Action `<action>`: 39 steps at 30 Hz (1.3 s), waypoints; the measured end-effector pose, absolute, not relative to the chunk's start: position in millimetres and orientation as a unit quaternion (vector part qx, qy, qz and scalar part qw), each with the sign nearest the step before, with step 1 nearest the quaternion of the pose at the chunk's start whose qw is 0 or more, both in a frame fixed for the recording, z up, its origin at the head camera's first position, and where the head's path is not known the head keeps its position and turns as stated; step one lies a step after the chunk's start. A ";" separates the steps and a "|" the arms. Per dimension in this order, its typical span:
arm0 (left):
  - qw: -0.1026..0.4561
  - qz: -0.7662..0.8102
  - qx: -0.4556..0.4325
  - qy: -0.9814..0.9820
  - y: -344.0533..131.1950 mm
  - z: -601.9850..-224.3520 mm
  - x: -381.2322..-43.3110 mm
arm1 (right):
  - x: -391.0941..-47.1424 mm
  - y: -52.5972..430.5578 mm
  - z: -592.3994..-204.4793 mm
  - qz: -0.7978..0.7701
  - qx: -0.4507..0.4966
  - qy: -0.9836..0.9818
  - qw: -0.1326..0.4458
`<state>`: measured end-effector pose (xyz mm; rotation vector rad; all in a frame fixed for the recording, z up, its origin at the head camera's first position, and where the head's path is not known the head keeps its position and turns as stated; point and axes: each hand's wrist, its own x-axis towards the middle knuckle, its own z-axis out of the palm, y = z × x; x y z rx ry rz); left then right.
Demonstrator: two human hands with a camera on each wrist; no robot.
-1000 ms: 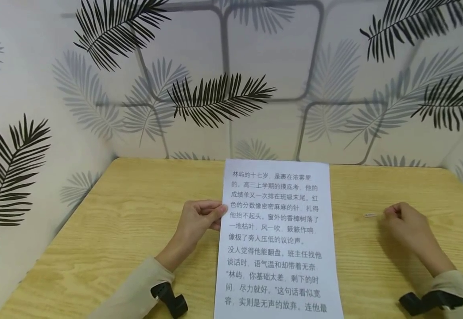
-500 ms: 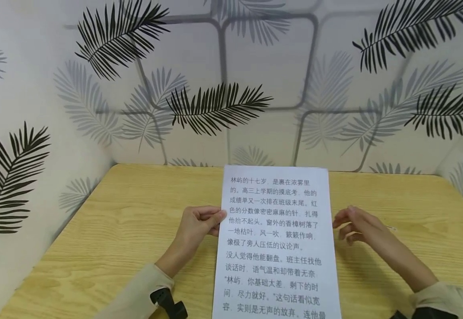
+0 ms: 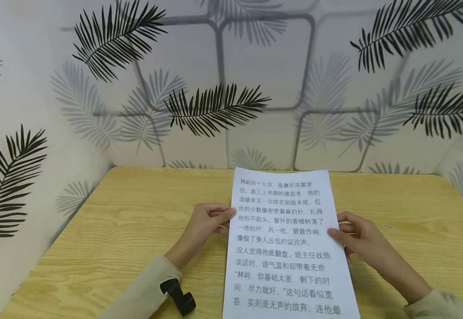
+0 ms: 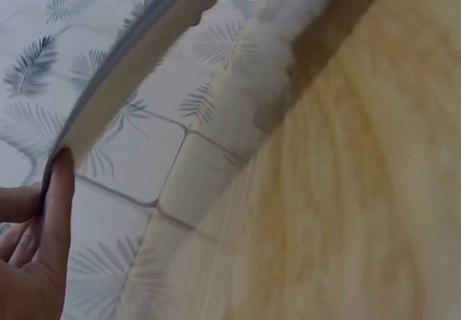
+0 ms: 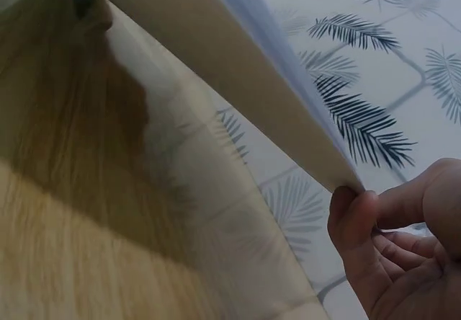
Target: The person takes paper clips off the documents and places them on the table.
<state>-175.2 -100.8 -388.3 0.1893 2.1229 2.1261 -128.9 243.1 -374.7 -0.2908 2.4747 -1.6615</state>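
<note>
Between my hands stands printed paper with large dark Chinese characters, raised off the table and slightly tilted. My left hand pinches its left edge between thumb and fingers; the left wrist view shows the paper edge-on in those fingers. On the opposite edge, my right hand holds it with the thumb on the printed face and the fingers behind. The right wrist view shows the paper's back and edge in that pinch. Whether it is one sheet or more I cannot tell. The lower end runs out of the head view.
A small pale, slim item, resembling a paper clip, lies on the wooden table just right of my right hand. Behind the table rises a wall with a leaf pattern. A black strap device sits on my left sleeve.
My right hand has come left from beside the small pale item and taken the paper's right edge. The paper and my left hand have shifted slightly right.
</note>
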 end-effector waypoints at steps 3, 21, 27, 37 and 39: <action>0.110 0.710 0.054 0.694 -102.3 -395.5 -180.7 | -133.5 241.1 -387.7 -0.539 -0.081 0.835 0.074; 0.236 0.666 0.081 0.703 -116.9 -400.1 -190.4 | -136.2 237.0 -409.8 -0.507 -0.075 0.854 0.094; 0.257 0.618 0.109 0.735 -118.8 -394.8 -187.2 | -134.1 234.4 -407.6 -0.489 -0.062 0.866 0.090; 0.248 0.562 0.147 0.775 -120.2 -393.1 -183.4 | -133.6 233.4 -412.5 -0.493 -0.058 0.866 0.068; 0.239 0.547 0.155 0.787 -120.9 -392.2 -183.0 | -133.4 232.5 -413.9 -0.496 -0.055 0.864 0.065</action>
